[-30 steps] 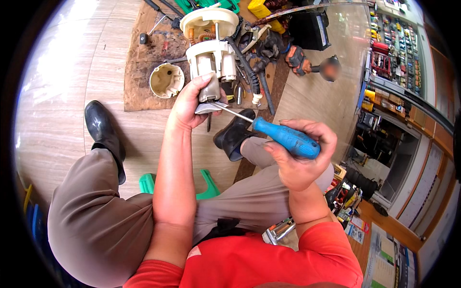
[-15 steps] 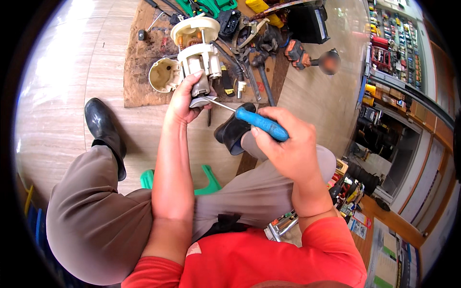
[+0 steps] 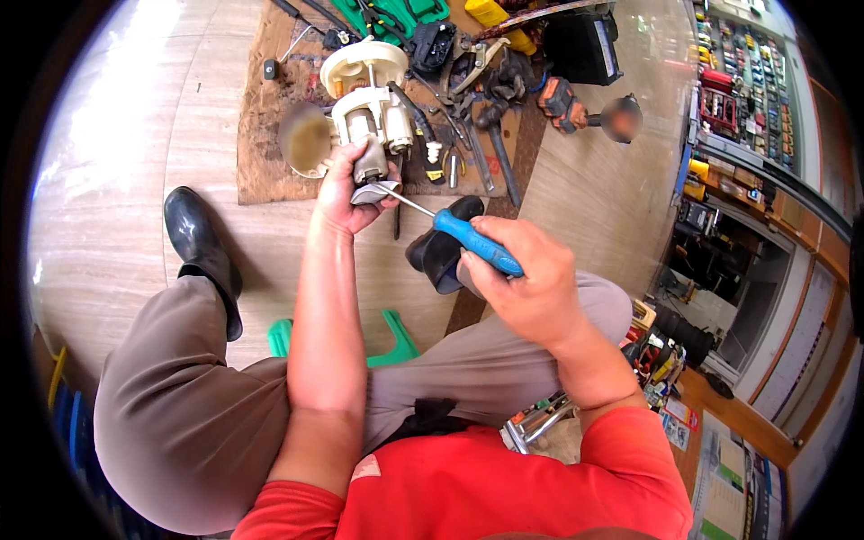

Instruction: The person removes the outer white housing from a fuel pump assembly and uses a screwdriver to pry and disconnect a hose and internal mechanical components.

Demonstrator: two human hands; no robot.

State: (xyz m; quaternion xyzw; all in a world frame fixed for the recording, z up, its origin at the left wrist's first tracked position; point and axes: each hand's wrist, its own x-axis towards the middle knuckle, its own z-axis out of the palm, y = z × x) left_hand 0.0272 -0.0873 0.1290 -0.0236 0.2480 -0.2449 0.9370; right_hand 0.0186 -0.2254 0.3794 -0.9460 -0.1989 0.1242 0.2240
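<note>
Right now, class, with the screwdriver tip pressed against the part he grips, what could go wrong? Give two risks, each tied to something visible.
1. The screwdriver in the right hand points toward the left hand; a slip could jab its fingers.
2. The white pump assembly is held in the air by one hand only; prying could twist it loose onto the tools lying below.

The cream-white moulded plastic pump assembly [image 3: 371, 112] looks smooth with a dull sheen, and its grey cylindrical part [image 3: 370, 162] looks like matt metal. The blue-handled screwdriver [image 3: 475, 241] has a glossy plastic grip and a thin bright steel shaft. The brown flat cardboard sheet [image 3: 270, 135] is rough, stained and matt. The pale floor boards [image 3: 126, 180] look polished and reflective. The black leather shoe [image 3: 200, 238] shines; the taupe cloth trousers [image 3: 180, 405] are matt.
</note>
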